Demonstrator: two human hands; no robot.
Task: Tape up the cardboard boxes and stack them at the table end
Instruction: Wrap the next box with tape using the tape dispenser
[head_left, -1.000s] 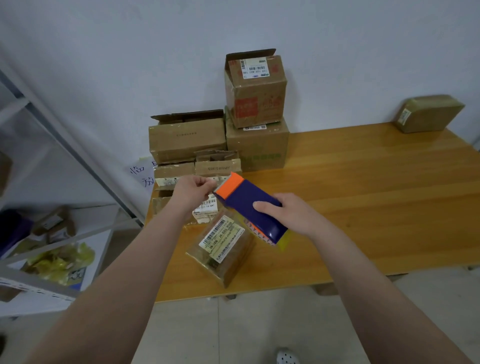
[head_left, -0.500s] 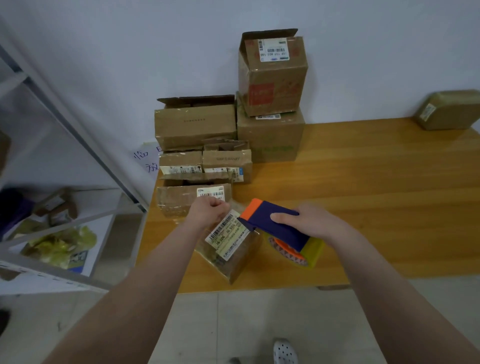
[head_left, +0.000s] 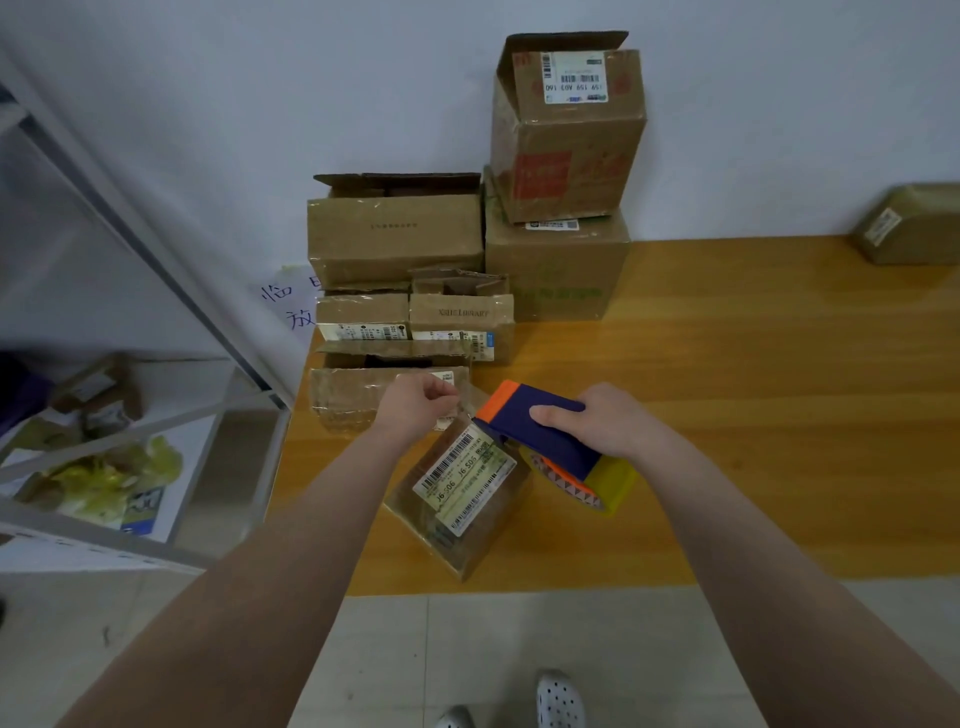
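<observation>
- Head view, over both forearms: a person works at a wooden bench (head_left: 753, 415) set against a pale wall.
- Right hand (head_left: 608, 426) grips a navy tape dispenser (head_left: 545, 431) from above, fingers wrapped over its body. Its orange tip points left, and the yellowish tape roll (head_left: 615, 486) sits at its near right end.
- Left hand (head_left: 415, 410) hovers just left of the orange tip, fingers (head_left: 439, 397) drawn narrow in a pinch on a clear tape end (head_left: 464, 410) (faint and hard to trace against the cardboard).
- Labelled box (head_left: 467, 545) lies askew by the bench's near edge, just beneath the dispenser, with a barcode label (head_left: 462, 478) facing up.
- More cartons crowd the bench's far left end. A tall box (head_left: 566, 135) with a raised flap sits atop a larger box (head_left: 556, 270).
- Left of those, a wide box (head_left: 395, 234) rests over a pair of low boxes (head_left: 462, 314). A flat box (head_left: 348, 400) lies nearest, partly behind the left hand.
- A lone parcel (head_left: 914, 223) sits at the far right by the wall, well apart from the rest.
- A metal shelf (head_left: 156, 291) stands left of the bench, a handwritten note (head_left: 291, 306) hangs on the wall, and pale shoes (head_left: 558, 701) show on the tiled floor.
</observation>
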